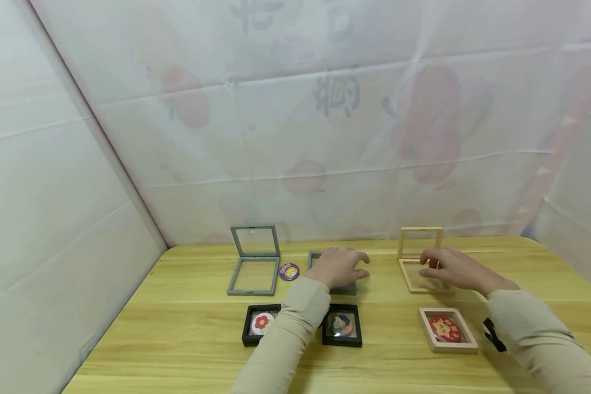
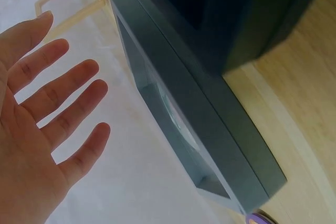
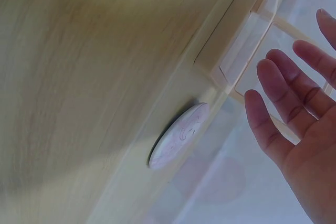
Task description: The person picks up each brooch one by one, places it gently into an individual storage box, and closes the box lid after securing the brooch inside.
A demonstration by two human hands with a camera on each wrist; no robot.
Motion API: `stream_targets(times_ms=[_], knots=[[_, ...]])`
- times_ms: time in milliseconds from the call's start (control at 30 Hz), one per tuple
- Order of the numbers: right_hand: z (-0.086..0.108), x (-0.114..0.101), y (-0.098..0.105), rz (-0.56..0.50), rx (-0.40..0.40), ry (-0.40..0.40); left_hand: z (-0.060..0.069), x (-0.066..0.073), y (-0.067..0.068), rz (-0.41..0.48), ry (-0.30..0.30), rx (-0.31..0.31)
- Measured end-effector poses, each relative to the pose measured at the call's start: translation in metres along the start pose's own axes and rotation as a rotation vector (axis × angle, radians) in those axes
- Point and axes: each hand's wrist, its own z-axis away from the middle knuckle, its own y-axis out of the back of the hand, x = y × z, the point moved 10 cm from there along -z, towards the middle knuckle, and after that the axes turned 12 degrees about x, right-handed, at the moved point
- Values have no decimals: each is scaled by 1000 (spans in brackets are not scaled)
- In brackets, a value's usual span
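Note:
My left hand (image 1: 337, 266), fingers spread and relaxed, hovers over a closed grey display frame (image 2: 210, 124). The left wrist view shows a gap between the fingers and this frame, with a round item faintly visible behind its clear film. My right hand (image 1: 458, 268) hangs loosely bent above an open beige display frame (image 1: 406, 278), whose lid (image 1: 421, 229) stands up at the back. Nothing is held in either hand. Beside the beige frame, in the right wrist view, a pale pink round badge (image 3: 178, 135) lies on the table; the head view hides it behind the right hand.
Left of centre stands an open grey frame (image 1: 233, 276) beside a purple round badge (image 1: 289, 271). Nearer are two black frames (image 1: 342, 340) holding badges and a closed beige frame (image 1: 427, 329) with a red badge (image 1: 445, 328). White cloth (image 1: 256, 137) walls the wooden table (image 1: 187, 317).

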Motion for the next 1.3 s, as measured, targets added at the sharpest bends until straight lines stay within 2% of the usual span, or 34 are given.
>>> stream_targets(times_ms=[300,800,1300], knots=[[2,5,2,8,-3,-15,-5,5,-1,3,-11,-2],[6,13,6,7,-8,-35,-7,6,-1,3,4,0],[10,16,13,44,18,-11,-22,22,5,35,-6,18]])
